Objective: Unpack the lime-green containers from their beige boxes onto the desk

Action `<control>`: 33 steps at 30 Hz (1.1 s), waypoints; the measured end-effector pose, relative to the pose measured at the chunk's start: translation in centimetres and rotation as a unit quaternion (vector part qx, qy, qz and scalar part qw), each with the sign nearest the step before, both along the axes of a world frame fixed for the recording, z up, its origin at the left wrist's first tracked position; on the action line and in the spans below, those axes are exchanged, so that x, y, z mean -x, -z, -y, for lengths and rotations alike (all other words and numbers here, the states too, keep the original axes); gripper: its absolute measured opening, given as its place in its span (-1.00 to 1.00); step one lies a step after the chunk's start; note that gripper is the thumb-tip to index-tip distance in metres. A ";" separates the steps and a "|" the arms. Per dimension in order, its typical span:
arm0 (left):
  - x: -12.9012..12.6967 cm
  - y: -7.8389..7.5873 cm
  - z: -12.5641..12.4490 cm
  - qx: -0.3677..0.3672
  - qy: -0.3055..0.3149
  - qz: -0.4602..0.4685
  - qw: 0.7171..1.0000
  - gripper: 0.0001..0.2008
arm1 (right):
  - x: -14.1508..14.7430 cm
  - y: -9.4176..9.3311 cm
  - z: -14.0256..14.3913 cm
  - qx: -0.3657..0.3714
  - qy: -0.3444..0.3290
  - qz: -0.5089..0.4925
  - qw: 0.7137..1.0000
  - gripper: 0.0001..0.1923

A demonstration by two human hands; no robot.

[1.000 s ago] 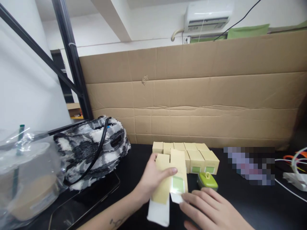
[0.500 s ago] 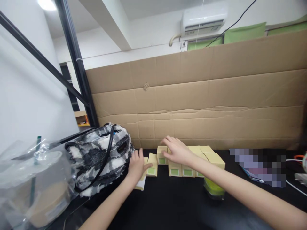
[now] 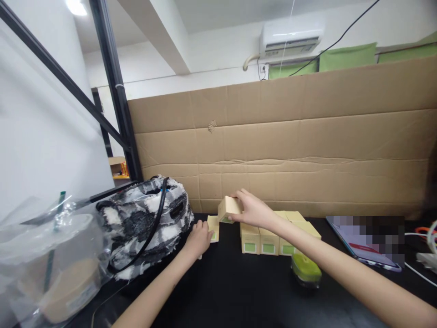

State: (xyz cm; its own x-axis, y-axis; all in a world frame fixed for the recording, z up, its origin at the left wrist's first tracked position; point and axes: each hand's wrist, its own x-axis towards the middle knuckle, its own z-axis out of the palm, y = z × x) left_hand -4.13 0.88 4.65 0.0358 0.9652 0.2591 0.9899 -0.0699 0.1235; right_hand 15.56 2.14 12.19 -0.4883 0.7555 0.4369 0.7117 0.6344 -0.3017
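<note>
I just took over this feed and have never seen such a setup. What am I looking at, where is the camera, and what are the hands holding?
There is no machine here: a person works with bare hands, filmed by a camera on their head looking forward and down. The right hand holds a small tan box lifted above the row of boxes on the black table. The left hand grips another small box beside a fuzzy black-and-white bag. A green container sits nearer the camera, and a cardboard wall stands behind.

Single head-worn view, looking forward and slightly down from behind both outstretched arms. Left hand (image 3: 200, 238) and right hand (image 3: 251, 210) sit mid-frame, fairly distant; cardboard wall (image 3: 290, 146) rises just beyond them.
</note>
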 end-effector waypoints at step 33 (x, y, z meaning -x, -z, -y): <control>-7.0 -2.1 9.2 0.121 0.373 0.147 0.908 -0.41 | -9.5 9.6 13.1 0.124 -0.165 -0.285 0.936 -0.78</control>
State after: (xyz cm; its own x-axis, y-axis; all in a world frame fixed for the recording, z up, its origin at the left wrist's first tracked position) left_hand 2.85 -8.36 6.73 0.6667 0.7306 0.1471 0.5999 -0.6432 0.4758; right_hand 25.05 -11.00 2.56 -0.4540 0.7174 0.5284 0.1680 0.6514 -0.7399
